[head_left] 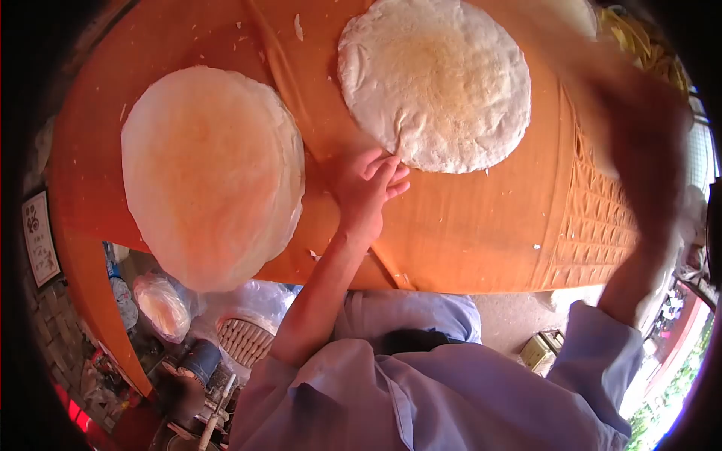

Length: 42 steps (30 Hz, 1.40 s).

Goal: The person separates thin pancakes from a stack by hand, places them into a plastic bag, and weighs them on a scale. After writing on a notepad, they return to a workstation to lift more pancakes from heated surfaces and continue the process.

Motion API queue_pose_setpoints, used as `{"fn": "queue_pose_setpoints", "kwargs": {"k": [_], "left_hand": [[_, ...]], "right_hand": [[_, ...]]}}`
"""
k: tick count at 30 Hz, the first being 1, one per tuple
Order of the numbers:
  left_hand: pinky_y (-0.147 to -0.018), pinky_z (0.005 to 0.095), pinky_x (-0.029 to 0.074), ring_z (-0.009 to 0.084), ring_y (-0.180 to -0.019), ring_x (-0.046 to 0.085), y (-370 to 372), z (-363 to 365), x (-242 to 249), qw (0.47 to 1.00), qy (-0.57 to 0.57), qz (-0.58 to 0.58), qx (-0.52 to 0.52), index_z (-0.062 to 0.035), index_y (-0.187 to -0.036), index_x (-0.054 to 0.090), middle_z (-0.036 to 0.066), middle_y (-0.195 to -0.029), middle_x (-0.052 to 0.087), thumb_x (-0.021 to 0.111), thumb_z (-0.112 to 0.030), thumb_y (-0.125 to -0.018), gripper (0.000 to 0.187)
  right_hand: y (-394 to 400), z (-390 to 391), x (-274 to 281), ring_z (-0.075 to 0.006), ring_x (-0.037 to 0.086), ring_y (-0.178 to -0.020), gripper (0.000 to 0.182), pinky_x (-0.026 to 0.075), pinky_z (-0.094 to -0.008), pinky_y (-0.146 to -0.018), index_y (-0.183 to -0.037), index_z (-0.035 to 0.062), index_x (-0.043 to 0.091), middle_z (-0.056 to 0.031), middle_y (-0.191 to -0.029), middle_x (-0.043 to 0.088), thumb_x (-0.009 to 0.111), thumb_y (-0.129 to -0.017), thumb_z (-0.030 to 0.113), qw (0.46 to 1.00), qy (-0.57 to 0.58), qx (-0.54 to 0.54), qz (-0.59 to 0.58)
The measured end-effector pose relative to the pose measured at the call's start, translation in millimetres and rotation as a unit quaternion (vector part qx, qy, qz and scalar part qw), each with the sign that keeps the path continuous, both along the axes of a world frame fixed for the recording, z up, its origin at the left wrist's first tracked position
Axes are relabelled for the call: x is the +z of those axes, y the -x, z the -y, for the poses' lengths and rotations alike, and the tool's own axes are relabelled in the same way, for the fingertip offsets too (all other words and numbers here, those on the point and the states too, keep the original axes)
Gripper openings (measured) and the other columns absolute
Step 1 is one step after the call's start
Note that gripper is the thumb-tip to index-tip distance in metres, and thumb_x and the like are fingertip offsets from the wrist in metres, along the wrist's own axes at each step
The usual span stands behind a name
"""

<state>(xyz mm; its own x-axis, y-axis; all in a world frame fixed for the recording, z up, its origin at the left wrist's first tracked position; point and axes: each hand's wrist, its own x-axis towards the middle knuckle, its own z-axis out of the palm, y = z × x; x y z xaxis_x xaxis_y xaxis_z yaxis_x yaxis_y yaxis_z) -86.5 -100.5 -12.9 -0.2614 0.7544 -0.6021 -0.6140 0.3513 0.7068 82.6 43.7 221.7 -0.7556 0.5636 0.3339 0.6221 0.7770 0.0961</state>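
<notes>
A thick white round flatbread, with a rough floury edge, lies on the orange cloth at the top centre. My left hand is at its lower left rim, thumb and forefinger closed on the edge, where a small fold shows. The other fingers of that hand are loosely curled. On the upper right, my right hand is smeared by motion beyond the flatbread's right side, so its fingers cannot be made out. To the left lies a stack of thin, pale round sheets, its lower end overhanging the table's front edge.
Orange cloth covers the table, gathered in stitched pleats at the right. Small crumbs are scattered on it. Below the left edge are a plastic bag and a woven stool. A framed sheet stands far left.
</notes>
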Motion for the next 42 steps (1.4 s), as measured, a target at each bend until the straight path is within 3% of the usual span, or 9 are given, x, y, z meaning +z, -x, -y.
{"fn": "queue_pose_setpoints", "kwargs": {"k": [5, 14, 20, 22, 29, 33, 35, 36, 42], "left_hand": [[-0.080, 0.0324, 0.054, 0.0193, -0.091, 0.064, -2.4, -3.7, -11.5, 0.993, -0.009, 0.117, -0.008, 0.0009, -0.104, 0.054, 0.010, -0.096, 0.063, 0.059, -0.016, -0.092, 0.021], [-0.063, 0.0268, 0.053, 0.0140, -0.062, 0.062, -13.9, -37.0, -5.9, 0.992, 0.119, -0.025, -0.022, -0.0032, -0.093, 0.058, 0.004, -0.076, 0.062, 0.069, -0.021, -0.085, 0.023], [-0.064, 0.0284, 0.055, 0.0122, -0.078, 0.063, -20.3, -41.0, 4.8, 0.993, -0.085, -0.088, 0.004, -0.0022, -0.097, 0.060, 0.003, -0.084, 0.063, 0.066, -0.015, -0.085, 0.019], [-0.068, 0.0306, 0.056, 0.0132, -0.086, 0.063, -23.6, -26.3, 21.7, 0.994, -0.098, 0.021, 0.042, -0.0020, -0.102, 0.059, 0.005, -0.091, 0.063, 0.064, -0.013, -0.085, 0.021], [-0.075, 0.0335, 0.057, 0.0141, -0.090, 0.063, -60.3, 72.0, -3.6, 0.986, 0.040, 0.117, -0.111, -0.0010, -0.117, 0.053, 0.006, -0.108, 0.061, 0.066, -0.012, -0.085, 0.036], [-0.067, 0.0286, 0.052, 0.0121, -0.081, 0.060, -48.7, 79.6, -7.9, 0.995, 0.078, 0.040, -0.049, -0.0002, -0.112, 0.055, 0.003, -0.099, 0.061, 0.066, -0.013, -0.085, 0.032], [-0.057, 0.0267, 0.046, 0.0107, -0.072, 0.058, -27.7, 67.9, -10.8, 0.997, 0.057, 0.022, 0.041, 0.0009, -0.103, 0.058, 0.002, -0.092, 0.061, 0.065, -0.013, -0.085, 0.024], [-0.051, 0.0258, 0.043, 0.0101, -0.068, 0.057, -22.8, 59.0, -12.4, 0.996, 0.042, 0.014, 0.084, 0.0014, -0.099, 0.059, 0.001, -0.088, 0.061, 0.065, -0.013, -0.085, 0.021], [-0.075, 0.0275, 0.048, 0.0118, -0.089, 0.057, -26.4, 51.3, -15.9, 0.993, -0.031, 0.049, 0.100, -0.0007, -0.117, 0.053, 0.004, -0.105, 0.059, 0.058, -0.011, -0.088, 0.031]], "right_hand": [[1.3, -23.7, -197.4, -0.0314, 0.063, -0.062, 0.005, 0.050, -0.0434, -0.058, -0.076, 0.0092, 0.064, -0.0133, -0.061, 0.061, 0.059, -0.078, 0.010, 0.967, 0.243, -0.053, 0.053], [-7.6, -40.2, -159.6, -0.0364, 0.061, -0.064, 0.011, 0.049, -0.0453, -0.061, -0.079, 0.0067, 0.064, -0.0168, -0.065, 0.060, 0.063, -0.080, 0.017, 0.975, 0.210, -0.078, 0.006], [-13.0, -72.1, -75.9, -0.0301, 0.063, -0.057, 0.020, 0.048, -0.0376, -0.054, -0.098, 0.0086, 0.069, -0.0194, -0.070, 0.063, 0.063, -0.085, 0.023, 0.982, 0.147, -0.119, 0.013], [-14.7, -55.6, -44.6, -0.0285, 0.065, -0.059, 0.022, 0.049, -0.0349, -0.054, -0.103, 0.0075, 0.068, -0.0183, -0.072, 0.064, 0.064, -0.084, 0.018, 0.992, -0.040, -0.099, -0.059], [-21.0, 19.2, -94.9, -0.0265, 0.062, -0.055, 0.010, 0.048, -0.0377, -0.051, -0.089, 0.0058, 0.068, -0.0166, -0.066, 0.064, 0.063, -0.080, 0.006, 0.976, 0.203, -0.076, -0.033], [-36.7, -2.0, -137.7, -0.0264, 0.063, -0.056, 0.008, 0.049, -0.0366, -0.055, -0.084, 0.0051, 0.069, -0.0183, -0.065, 0.062, 0.065, -0.078, 0.008, 0.941, 0.327, -0.074, -0.044], [-41.4, -29.5, -100.1, -0.0226, 0.065, -0.058, 0.016, 0.050, -0.0347, -0.057, -0.090, 0.0029, 0.070, -0.0160, -0.065, 0.064, 0.067, -0.080, 0.015, 0.942, 0.317, -0.106, -0.038], [-37.4, -38.8, -68.5, -0.0083, 0.061, -0.069, 0.020, 0.050, -0.0281, -0.065, -0.096, -0.0003, 0.069, -0.0081, -0.076, 0.069, 0.065, -0.083, 0.014, 0.938, 0.310, -0.155, -0.028], [-58.6, -86.6, 17.3, -0.0118, 0.060, -0.086, 0.030, 0.048, -0.0280, -0.079, -0.112, -0.0006, 0.061, -0.0079, -0.097, 0.066, 0.058, -0.090, 0.020, 0.957, 0.189, -0.177, -0.134]]}}
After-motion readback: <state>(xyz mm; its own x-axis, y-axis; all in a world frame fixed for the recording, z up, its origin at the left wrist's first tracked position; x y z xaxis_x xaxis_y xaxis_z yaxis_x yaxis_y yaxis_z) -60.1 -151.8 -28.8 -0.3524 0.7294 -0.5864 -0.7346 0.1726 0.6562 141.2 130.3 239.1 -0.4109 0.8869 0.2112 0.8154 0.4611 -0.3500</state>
